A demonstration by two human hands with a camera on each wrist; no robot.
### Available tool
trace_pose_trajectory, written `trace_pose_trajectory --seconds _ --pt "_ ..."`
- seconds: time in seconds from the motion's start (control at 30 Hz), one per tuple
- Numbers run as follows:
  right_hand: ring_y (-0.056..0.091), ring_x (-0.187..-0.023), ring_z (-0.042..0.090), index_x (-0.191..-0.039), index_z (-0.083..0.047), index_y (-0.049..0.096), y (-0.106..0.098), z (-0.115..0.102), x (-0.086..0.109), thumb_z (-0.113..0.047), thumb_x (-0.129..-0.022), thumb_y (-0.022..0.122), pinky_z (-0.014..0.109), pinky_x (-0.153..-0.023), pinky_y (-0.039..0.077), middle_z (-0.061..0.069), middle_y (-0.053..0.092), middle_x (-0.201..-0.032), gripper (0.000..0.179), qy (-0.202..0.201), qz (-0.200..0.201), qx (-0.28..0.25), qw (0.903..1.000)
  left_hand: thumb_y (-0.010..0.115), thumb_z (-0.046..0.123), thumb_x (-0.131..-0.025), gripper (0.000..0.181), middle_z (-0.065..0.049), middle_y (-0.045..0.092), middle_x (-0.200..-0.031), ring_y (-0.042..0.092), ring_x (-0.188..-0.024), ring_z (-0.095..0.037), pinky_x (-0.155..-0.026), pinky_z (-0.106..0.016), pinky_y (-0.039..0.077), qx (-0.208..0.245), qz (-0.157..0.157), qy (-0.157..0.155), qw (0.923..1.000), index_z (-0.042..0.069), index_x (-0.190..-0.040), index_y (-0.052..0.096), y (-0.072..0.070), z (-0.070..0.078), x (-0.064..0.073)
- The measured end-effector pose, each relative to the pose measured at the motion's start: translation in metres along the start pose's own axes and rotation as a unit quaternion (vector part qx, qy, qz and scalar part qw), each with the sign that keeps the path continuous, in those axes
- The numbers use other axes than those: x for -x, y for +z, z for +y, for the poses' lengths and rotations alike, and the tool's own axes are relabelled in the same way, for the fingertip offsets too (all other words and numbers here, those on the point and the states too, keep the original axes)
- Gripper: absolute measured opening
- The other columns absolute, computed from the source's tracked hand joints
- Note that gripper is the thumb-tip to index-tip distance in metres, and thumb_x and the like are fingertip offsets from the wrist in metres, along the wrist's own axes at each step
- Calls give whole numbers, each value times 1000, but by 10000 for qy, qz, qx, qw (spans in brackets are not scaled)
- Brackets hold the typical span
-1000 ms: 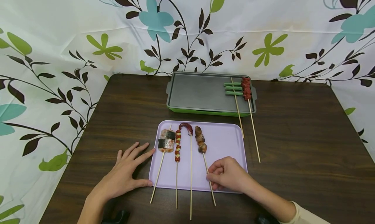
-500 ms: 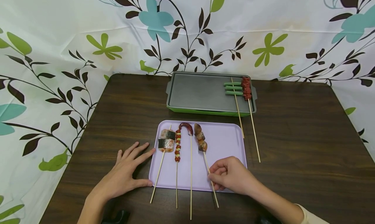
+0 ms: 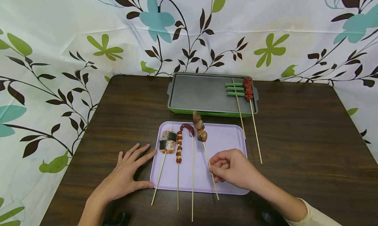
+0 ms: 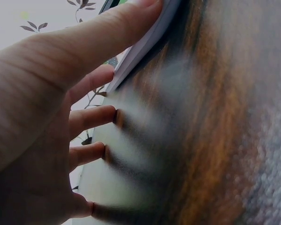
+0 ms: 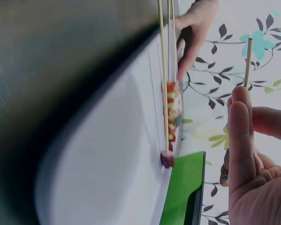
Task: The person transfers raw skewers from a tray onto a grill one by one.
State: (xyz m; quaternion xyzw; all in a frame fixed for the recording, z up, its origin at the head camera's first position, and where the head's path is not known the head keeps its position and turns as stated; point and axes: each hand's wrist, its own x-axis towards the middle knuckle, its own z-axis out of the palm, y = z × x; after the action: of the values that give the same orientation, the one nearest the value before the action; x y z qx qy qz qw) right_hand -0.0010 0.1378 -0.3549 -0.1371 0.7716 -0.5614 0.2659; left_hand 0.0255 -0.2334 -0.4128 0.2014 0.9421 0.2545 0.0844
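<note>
Your right hand (image 3: 231,168) pinches one stick, the brown meat skewer (image 3: 200,127), and holds it over the one purple tray (image 3: 227,145), its tip past the far rim. Your left hand (image 3: 127,173) is spread wide, thumb and forefinger touching the tray's left edge, the other three fingertips on the counter (image 3: 298,137). Three skewers lie on the tray: one wrapped skewer (image 3: 167,142) with two dark bands, one red-and-green skewer (image 3: 179,147) and one tentacle skewer (image 3: 188,126). Beyond stands one grill (image 3: 198,91) bearing two more: a bean skewer (image 3: 235,89) with three green pods and a red meat skewer (image 3: 248,90).
</note>
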Motion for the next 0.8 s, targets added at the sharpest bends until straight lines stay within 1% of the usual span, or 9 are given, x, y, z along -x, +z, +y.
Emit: trace_pose_trajectory --seconds 0.2,0.5,0.6,0.8 --pt "68 -60 21 -94 6 68 -14 -7 -14 -7 -89 71 32 -55 56 6 69 -69 15 -98 247 98 9996 74 68 -69 96 -4 31 -157 16 -145 -40 -96 -81 8 -7 -8 1 10000 34 -151 39 0 0 0" --pt "70 -62 25 -97 10 69 -46 -12 -40 -4 -87 72 37 -58 58 13 71 -75 18 -103 803 -13 9967 75 68 -69 96 -4 31 -157 15 -145 -39 -96 -82 9 -10 -19 -2 10000 34 -151 39 -1 1 -1" --pt "70 -63 23 -99 11 68 -55 -13 -48 -4 -88 71 38 -59 58 15 72 -77 19 -26 920 -76 9957 75 68 -68 96 -4 31 -157 15 -145 -39 -96 -82 9 2 -14 -11 10000 34 -151 39 -1 1 -1" --pt "71 -64 20 -104 13 65 -70 -15 -62 -7 -90 70 35 -62 58 15 72 -78 25 311 1090 -218 9933 75 68 -68 96 -4 32 -157 15 -145 -40 -96 -81 8 5 -24 -14 10000 35 -151 39 -1 1 -1"
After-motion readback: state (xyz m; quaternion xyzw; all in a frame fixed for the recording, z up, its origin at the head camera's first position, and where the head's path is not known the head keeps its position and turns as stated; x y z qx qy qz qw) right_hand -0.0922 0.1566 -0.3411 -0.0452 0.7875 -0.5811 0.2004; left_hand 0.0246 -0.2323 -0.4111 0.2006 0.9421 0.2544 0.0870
